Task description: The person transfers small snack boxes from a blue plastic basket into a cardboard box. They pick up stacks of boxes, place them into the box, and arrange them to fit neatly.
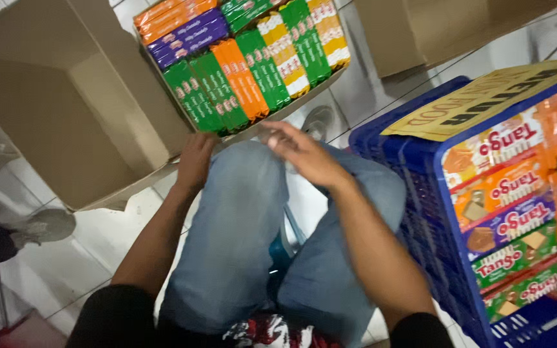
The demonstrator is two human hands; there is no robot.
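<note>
An open cardboard box (98, 84) lies tilted in front of my knees. It holds rows of green, orange, yellow and purple snack packs (240, 71). My left hand (195, 161) is at the box's near edge, with its fingers curled around the rim just below the green packs. My right hand (304, 153) hovers over my right knee, blurred. Its fingers are spread, point toward the same edge of the box, and hold nothing. My legs in blue jeans (240, 238) fill the middle of the view.
A blue plastic crate (420, 193) stands close on my right, stacked with more coloured snack packs (510, 219) and topped by a yellow cardboard sheet (485, 96). Another cardboard box (420, 32) sits at the back right. The floor is white tile, and another person's shoe (43, 225) is at the left.
</note>
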